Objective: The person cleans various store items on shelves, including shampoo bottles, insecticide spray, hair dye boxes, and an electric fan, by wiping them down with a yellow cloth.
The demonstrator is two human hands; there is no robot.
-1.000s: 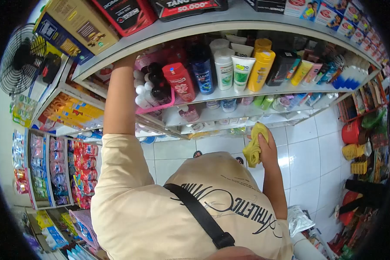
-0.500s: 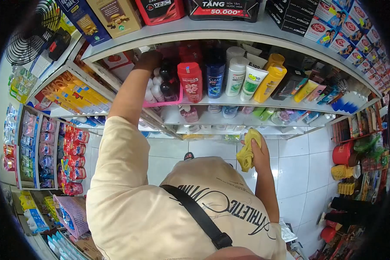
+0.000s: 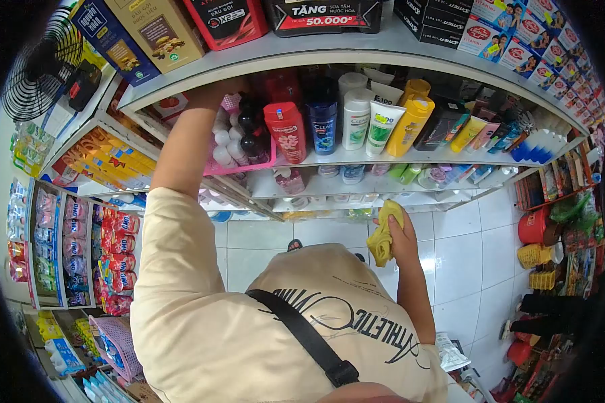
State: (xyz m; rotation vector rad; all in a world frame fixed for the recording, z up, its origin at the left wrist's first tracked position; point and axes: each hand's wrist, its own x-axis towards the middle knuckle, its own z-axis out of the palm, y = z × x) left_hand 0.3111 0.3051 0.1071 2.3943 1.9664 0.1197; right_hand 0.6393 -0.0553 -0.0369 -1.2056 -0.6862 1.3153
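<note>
My left arm reaches into the shelf below the top board, and its hand is hidden in shadow behind a pink basket [image 3: 238, 168] of white and black bottles. Right of the basket stand a red bottle [image 3: 286, 133], a blue bottle [image 3: 322, 124], a white bottle [image 3: 355, 121], a white and green tube [image 3: 383, 127] and a yellow bottle [image 3: 411, 124]. Over the tiled floor, my right hand [image 3: 402, 235] has its fingers wrapped round a yellow cloth [image 3: 382, 238].
Boxes [image 3: 156, 33] line the top shelf [image 3: 262, 57]. A black fan [image 3: 42, 70] is at the upper left. Red packets [image 3: 119, 245] hang at the left, above a pink basket of goods [image 3: 117, 339]. A person's dark-clothed legs [image 3: 551, 316] show at the right.
The pink basket on the shelf has shifted left and toward me, and my left hand has gone deeper out of sight. The view has moved slightly. My right hand still holds the cloth.
</note>
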